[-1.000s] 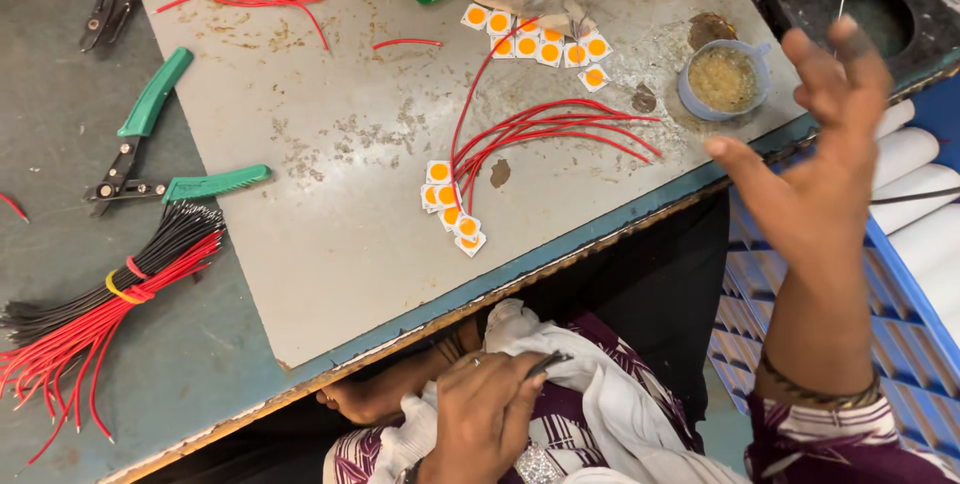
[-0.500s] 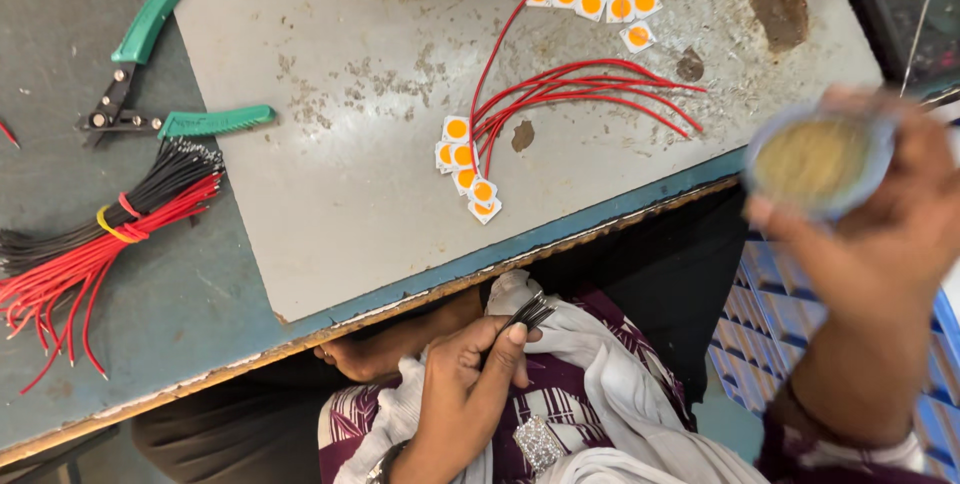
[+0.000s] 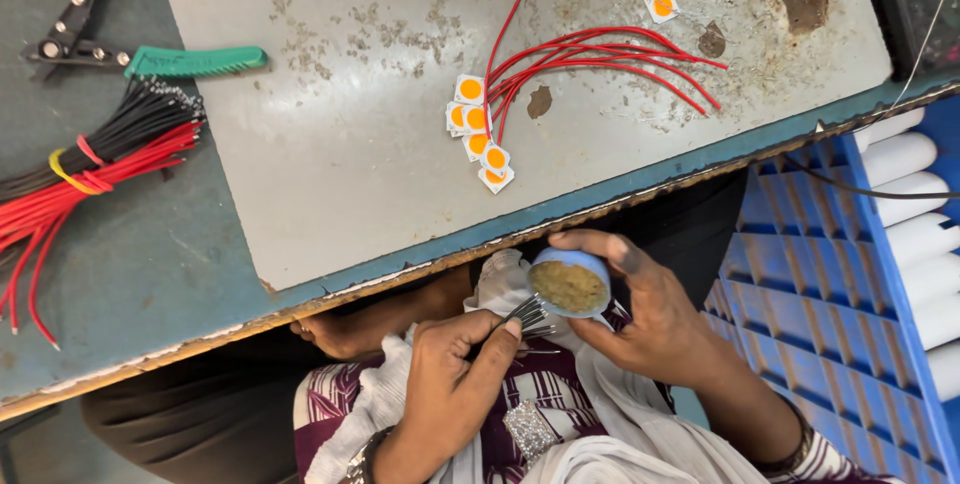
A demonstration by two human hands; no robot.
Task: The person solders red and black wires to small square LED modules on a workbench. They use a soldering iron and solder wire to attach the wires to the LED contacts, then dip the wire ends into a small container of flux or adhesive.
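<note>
Hands on blue paste tin

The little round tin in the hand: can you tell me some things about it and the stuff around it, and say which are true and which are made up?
1. The right hand holds a small round blue tin of brownish paste. True.
2. The left hand holds a bunch of thin dark wires with their bare tips close to the tin. True.
3. The tin sits on the grey metal sheet. False: it is held below the bench edge, over the lap.
4. The green-handled wire stripper is in the left hand. False: it lies on the bench, top left.
5. Red wires lie on the sheet, joined to small square chips with orange centres. True.
</note>
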